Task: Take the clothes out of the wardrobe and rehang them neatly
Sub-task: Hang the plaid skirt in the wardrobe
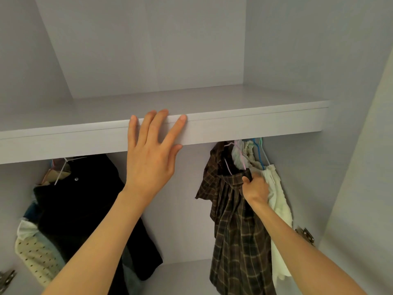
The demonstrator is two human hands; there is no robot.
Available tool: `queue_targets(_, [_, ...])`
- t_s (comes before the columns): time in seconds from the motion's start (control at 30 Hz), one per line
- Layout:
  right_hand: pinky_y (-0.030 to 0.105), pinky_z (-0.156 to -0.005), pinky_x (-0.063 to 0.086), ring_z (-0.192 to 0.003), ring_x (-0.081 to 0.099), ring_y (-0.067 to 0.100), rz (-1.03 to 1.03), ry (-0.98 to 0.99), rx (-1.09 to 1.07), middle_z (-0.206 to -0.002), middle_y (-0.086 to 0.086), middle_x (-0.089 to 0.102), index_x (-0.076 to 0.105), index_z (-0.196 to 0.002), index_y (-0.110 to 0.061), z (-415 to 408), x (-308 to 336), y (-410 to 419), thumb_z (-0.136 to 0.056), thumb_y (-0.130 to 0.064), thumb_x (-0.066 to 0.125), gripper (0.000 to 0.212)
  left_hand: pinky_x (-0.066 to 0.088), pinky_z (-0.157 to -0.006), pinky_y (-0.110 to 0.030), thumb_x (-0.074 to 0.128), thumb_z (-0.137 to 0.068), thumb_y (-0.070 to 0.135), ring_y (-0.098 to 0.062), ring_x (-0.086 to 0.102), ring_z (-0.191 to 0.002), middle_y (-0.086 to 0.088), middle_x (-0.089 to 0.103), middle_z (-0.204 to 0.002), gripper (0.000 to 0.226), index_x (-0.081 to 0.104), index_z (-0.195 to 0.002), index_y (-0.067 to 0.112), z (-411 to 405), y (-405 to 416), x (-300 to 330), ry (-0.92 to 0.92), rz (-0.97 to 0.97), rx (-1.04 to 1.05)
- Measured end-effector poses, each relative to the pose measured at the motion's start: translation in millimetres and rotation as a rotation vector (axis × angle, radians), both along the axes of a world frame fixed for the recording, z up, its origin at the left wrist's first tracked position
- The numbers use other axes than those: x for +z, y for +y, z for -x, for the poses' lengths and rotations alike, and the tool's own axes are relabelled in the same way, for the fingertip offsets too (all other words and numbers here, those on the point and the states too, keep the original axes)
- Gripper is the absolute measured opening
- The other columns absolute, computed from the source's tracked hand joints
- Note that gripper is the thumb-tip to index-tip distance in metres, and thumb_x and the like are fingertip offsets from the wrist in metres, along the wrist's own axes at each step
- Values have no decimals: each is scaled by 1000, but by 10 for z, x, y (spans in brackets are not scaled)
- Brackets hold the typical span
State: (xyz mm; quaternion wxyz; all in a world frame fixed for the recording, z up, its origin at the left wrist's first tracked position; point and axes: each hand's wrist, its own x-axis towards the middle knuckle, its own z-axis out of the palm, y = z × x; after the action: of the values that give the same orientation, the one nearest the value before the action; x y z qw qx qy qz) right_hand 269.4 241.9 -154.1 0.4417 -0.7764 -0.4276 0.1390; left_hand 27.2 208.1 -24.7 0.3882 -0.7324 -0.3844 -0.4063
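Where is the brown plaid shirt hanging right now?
The brown plaid shirt hangs under the shelf on the right, beside a cream garment, with the right hand gripping its collar.

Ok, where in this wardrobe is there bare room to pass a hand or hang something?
Free: the gap between the black garment and the plaid shirt, and the shelf top behind the left hand. Crowded: around the right hand, among bunched hangers.

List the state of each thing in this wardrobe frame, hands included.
Left hand: open, fingers spread against the shelf edge.
Right hand: grips the plaid shirt at its collar.
Plaid shirt: hanging, bunched.
Cream garment: hanging behind it.
Black garment: hanging, left side.
Dotted garment: hanging, far left.
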Motion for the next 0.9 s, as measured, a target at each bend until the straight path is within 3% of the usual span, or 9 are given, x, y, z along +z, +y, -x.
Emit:
queue_targets(0.23, [38,-93,39,-114,51,39,-26,91,-149,-120,25,58,48,-127,3,-223,-3,-82,-98,-19,44,36,13,-110,-48,51,-93,23,-34,39,-124,-14,40,-132,45,42,-137,19,8,12,-6,-1,-41,16])
queue_targets(0.43, [38,-90,41,-113,52,38,17,57,-111,-119,24,58,49,-123,3,-261,-3,-107,-98,-22,42,36,14,-110,-50,52,-91,19,-35,38,-123,-16,41,-131,45,44,-135,16,-27,-24,-7,-14,-5,6])
queue_targets(0.6, [42,-91,41,-115,50,38,91,-89,-59,-124,22,53,42,-125,3,-206,4,-209,-97,-26,43,39,17,-110,-54,55,-89,11,-38,34,-128,-20,41,-135,49,43,-137,14,-57,-119,0,-25,89,-5])
queue_targets(0.67, [45,-95,38,-120,45,36,109,-231,-36,-130,20,48,39,-129,0,-168,10,-286,-96,-29,44,44,19,-110,-56,53,-89,11,-39,28,-133,-20,37,-141,50,42,-138,14,-41,-177,-11,-10,137,1])
queue_targets(0.77, [44,-99,34,-125,39,31,61,-475,46,-137,15,44,34,-138,-5,-129,-21,-464,-96,-35,44,53,18,-111,-55,43,-91,27,-37,20,-139,-18,29,-148,48,43,-137,15,20,-326,-131,3,229,8])
queue_targets(0.9, [50,-106,29,-131,38,32,-38,-705,234,-139,17,44,39,-138,-5,6,-149,-702,-92,-40,50,59,22,-110,-54,34,-90,42,-37,24,-138,-18,36,-145,54,45,-136,17,289,-709,-701,-14,466,121])
